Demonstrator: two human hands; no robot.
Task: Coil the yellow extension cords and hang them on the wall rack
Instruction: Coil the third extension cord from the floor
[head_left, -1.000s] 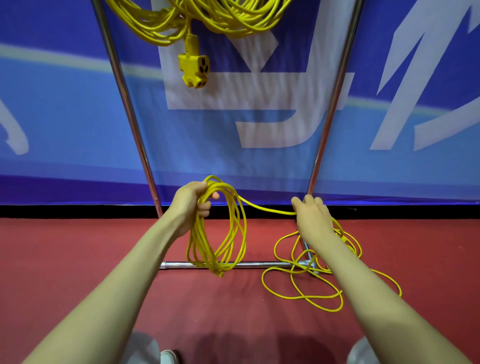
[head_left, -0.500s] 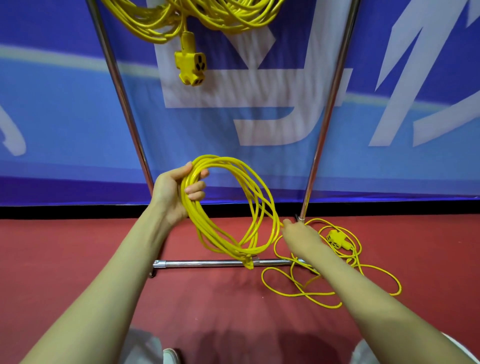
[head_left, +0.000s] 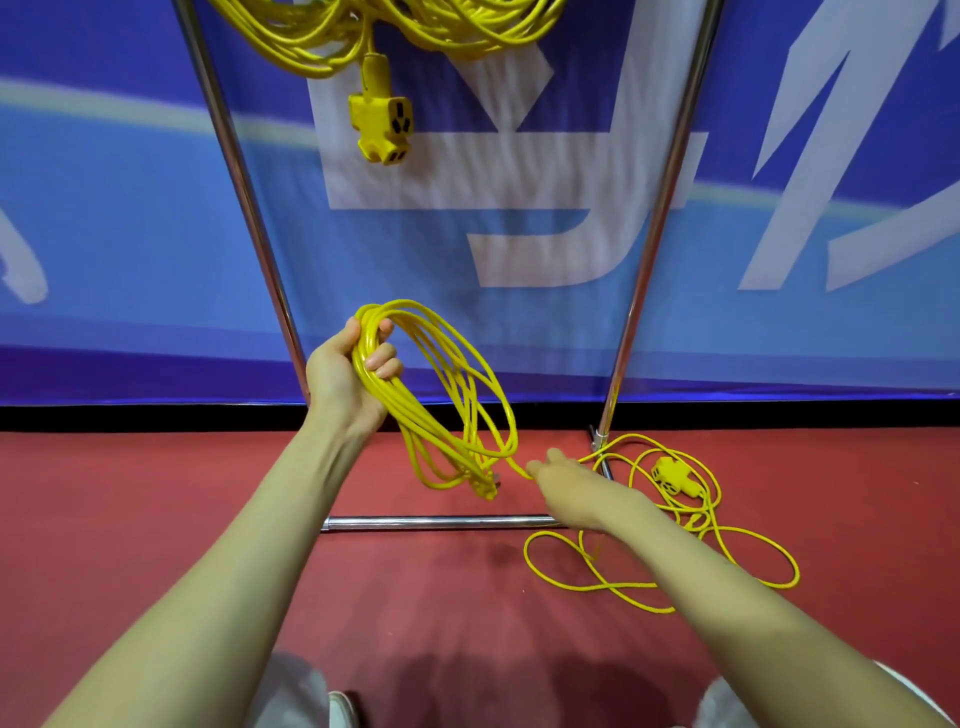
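Observation:
My left hand (head_left: 345, 382) grips the top of a yellow cord coil (head_left: 457, 405) of several loops, held above the red floor. From the coil's low end the cord runs to my right hand (head_left: 576, 488), which pinches it low near the floor. The loose rest of the cord (head_left: 660, 566) lies in loops on the floor at the right, with its yellow socket block (head_left: 672, 475) among them. Coiled yellow cords (head_left: 363, 26) hang at the top of the chrome rack (head_left: 244, 176), a socket block (head_left: 382, 122) dangling below them.
The rack's two slanted chrome posts frame the coil, and its bottom bar (head_left: 436, 521) lies on the red floor (head_left: 130, 519) under my hands. A blue banner wall (head_left: 519, 218) stands right behind the rack. My knees show at the bottom edge.
My left hand has turned the coil and lifted it. My right hand slid down the cord from beside the coil towards the floor, and now holds a lower stretch of it.

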